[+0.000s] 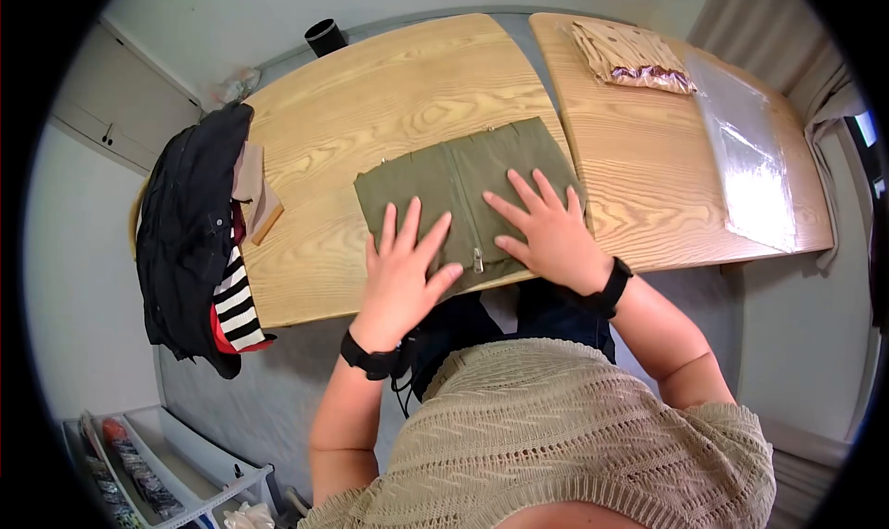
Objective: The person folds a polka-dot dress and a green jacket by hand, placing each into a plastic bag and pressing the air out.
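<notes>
1. Both hands, the left (389, 284) and the right (557, 240), lie palm-down with fingers spread and grasp nothing; each presses the folded olive garment (417, 182) from above.
2. Even pressure through the whole palm likely flattens the cloth better than fingertips alone, which could drag creases.
3. Between the hands, the zipper (466, 200) runs away from the body, its metal pull (478, 260) between the thumbs; light strokes outward from it should avoid puckers.
4. Beneath and around the garment is the wooden table (324, 112); its near edge calls for gentle strokes, lest the cloth slide.
</notes>
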`<state>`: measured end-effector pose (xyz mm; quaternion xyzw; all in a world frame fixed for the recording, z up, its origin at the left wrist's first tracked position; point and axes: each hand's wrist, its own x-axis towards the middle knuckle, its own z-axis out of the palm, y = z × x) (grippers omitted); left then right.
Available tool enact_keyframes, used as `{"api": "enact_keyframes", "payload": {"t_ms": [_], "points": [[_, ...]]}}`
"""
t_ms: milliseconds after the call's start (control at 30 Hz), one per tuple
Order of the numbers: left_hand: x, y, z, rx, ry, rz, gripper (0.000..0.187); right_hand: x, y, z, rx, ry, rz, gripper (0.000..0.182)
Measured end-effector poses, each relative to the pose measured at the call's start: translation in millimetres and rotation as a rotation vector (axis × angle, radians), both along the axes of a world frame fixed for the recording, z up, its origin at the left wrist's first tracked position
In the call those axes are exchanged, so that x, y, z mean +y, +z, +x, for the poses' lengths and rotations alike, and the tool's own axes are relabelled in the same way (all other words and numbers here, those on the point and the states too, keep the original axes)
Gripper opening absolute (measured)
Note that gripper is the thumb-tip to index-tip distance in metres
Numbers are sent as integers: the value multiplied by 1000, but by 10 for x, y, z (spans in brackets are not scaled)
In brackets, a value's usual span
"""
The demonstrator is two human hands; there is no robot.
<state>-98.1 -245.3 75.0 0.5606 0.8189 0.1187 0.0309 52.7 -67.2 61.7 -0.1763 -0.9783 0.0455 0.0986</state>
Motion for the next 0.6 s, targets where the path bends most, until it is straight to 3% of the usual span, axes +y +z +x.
{"api": "enact_keyframes", "payload": {"t_ms": [67, 333, 400, 467, 533, 600], "points": [[-43, -143, 32, -64, -27, 11, 70, -14, -77, 22, -12, -12, -29, 56], [-65, -167, 141, -101, 8, 99, 65, 164, 110, 177, -11, -7, -222, 56], [-58, -221, 194, -59, 30, 151, 64, 372, 195, 386, 268, 25, -537, 51], [-48, -249, 254, -84, 67, 181, 62, 663, 294, 667, 425, -124, -300, 44], [-39, -267, 302, -88, 110, 156, 62, 1071, 474, 1009, 473, -393, -298, 40], [-13, -277, 333, -93, 133, 154, 62, 1547, 523, 1419, 430, -634, -125, 39]]}}
